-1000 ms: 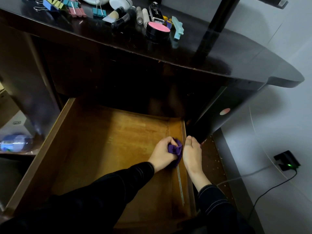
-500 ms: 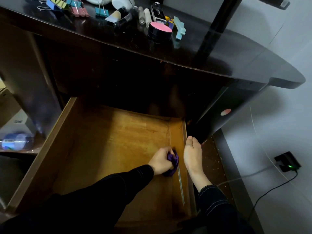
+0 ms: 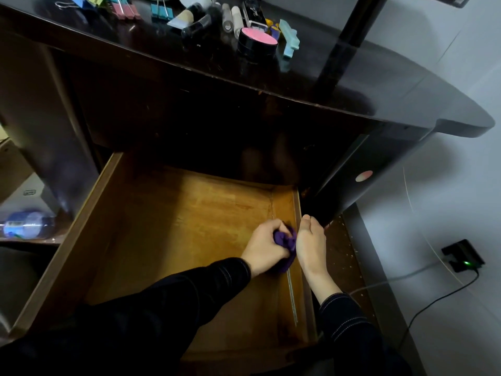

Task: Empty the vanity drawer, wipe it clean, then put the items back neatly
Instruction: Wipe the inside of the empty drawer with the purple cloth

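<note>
A bottle (image 3: 27, 225) lies on a low shelf at far left. The emptied wooden drawer (image 3: 89, 240) stands pulled out below the dark bench (image 3: 379, 77), which carries binder clips (image 3: 162, 10) and a pink-lidded jar (image 3: 259, 43). The left hand (image 3: 264, 246) grips a bunched purple cloth (image 3: 284, 241) beside the drawer's right wall. The right hand (image 3: 311, 245) rests on that wall's rim, its fingers hidden, so its grip cannot be told.

No readable text; bottle label (image 3: 19, 226), black case (image 3: 254, 12) script blurred.

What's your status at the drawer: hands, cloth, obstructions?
Left hand grips purple cloth on drawer floor. Right hand holds its right wall. Cosmetics sit on vanity top.
</note>
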The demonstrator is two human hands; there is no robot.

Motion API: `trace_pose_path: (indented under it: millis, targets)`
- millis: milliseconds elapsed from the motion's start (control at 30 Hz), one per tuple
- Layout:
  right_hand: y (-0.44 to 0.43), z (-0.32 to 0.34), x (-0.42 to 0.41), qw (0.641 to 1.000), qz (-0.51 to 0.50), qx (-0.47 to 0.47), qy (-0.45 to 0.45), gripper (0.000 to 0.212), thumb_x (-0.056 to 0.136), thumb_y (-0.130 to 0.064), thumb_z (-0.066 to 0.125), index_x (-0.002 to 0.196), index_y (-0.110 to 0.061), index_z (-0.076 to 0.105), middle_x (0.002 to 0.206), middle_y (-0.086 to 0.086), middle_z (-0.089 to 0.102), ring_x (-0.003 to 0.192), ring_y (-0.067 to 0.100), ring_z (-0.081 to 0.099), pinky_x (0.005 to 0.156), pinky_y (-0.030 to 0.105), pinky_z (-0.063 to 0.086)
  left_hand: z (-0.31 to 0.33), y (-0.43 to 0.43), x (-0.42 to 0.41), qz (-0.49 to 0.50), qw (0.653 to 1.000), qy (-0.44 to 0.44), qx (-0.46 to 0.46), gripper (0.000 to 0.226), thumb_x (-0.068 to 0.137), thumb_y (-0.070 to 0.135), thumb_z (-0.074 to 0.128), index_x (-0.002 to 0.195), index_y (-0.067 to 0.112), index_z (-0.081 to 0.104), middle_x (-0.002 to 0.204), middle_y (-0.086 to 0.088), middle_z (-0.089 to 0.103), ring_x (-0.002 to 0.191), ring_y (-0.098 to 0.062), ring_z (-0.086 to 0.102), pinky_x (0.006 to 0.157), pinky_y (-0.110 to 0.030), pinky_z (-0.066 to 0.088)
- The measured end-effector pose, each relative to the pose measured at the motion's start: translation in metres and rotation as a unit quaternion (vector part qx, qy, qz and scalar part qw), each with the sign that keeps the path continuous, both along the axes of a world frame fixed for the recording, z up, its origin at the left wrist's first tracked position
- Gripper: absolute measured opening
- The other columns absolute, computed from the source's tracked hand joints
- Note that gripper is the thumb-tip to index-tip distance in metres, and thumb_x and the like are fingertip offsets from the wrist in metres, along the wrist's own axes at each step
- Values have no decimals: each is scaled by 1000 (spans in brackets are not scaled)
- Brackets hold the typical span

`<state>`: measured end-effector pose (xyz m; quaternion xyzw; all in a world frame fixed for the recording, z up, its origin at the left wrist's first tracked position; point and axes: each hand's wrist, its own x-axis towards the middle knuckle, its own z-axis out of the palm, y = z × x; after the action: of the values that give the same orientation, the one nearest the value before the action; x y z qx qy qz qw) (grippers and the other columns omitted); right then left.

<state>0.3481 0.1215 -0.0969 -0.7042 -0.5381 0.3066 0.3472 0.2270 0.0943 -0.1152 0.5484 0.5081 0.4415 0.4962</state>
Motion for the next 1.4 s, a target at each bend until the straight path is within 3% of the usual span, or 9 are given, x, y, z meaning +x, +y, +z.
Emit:
trace_pose_path:
  millis: [133, 267, 333, 467, 633, 833, 1000, 1200, 1400]
  targets:
    - [-1, 1, 0, 1000, 3, -6, -1, 42, 111, -35, 30, 122, -5, 56, 126, 18, 62, 119, 34, 58, 105, 51, 46, -13, -18, 10, 29, 999, 10, 24, 20, 68, 6, 64, 79, 17, 51, 92, -5, 55, 85, -15, 53, 76, -29, 44]
    - [-2, 3, -1, 1000, 4, -8, -2, 46, 111, -37, 28, 126, -5, 55, 126, 15, 62, 121, 36, 57, 107, 54, 44, -19, -12, 1, -21, 995, 44, -89, 28, 69, -3, 69, 90, 6, 53, 92, -13, 63, 93, -32, 62, 84, -45, 52]
    - [-2, 4, -2, 1000, 3, -11, 5, 46, 111, -38, 28, 128, -4, 55, 129, 15, 61, 123, 35, 56, 108, 54, 43, -16, -9, 0, -33, 996, 32, -74, 28, 65, -1, 70, 85, 8, 54, 89, -14, 64, 91, -33, 63, 83, -46, 53]
    - [-1, 3, -1, 1000, 5, -10, 9, 38, 111, -37, 29, 117, -9, 54, 130, 21, 60, 121, 36, 57, 107, 55, 44, -21, -22, 2, -36, 998, 43, -12, 25, 62, 11, 67, 80, 18, 52, 91, -4, 55, 86, -13, 52, 76, -23, 42]
    - [-2, 5, -3, 1000, 1, -7, -2, 48, 110, -38, 28, 136, -7, 54, 130, 15, 62, 121, 32, 58, 108, 52, 44, -21, -20, -3, -64, 994, 39, -83, 30, 68, -3, 70, 93, 5, 56, 88, -7, 60, 87, -26, 59, 81, -43, 51]
    - [-1, 3, -1, 1000, 5, 4, -11, 46, 110, -34, 29, 127, -1, 56, 120, 20, 63, 113, 37, 59, 100, 52, 47, -9, -23, 2, -62, 998, 25, 3, 30, 65, 8, 68, 91, 16, 56, 96, -7, 58, 91, -22, 55, 85, -37, 46]
    - [-3, 6, -3, 1000, 4, -3, -7, 46, 111, -36, 28, 135, -6, 55, 128, 15, 62, 121, 32, 57, 108, 51, 43, -18, -23, -5, -108, 988, 41, -104, 33, 73, -4, 70, 98, 9, 55, 96, -8, 60, 92, -23, 57, 86, -42, 51]
    - [-2, 5, -2, 1000, 4, 4, -13, 45, 111, -33, 29, 128, -2, 57, 122, 19, 64, 116, 35, 59, 105, 54, 45, -14, -28, -1, -95, 994, 22, -44, 32, 68, 0, 69, 95, 12, 58, 101, -10, 60, 94, -25, 57, 86, -39, 49]
    - [-2, 5, -2, 1000, 4, -7, -11, 48, 111, -36, 28, 137, -4, 53, 130, 18, 62, 122, 34, 57, 108, 53, 43, -16, -28, -5, -136, 980, 50, -134, 35, 74, -6, 69, 104, 8, 57, 105, -13, 63, 104, -31, 61, 88, -44, 52]
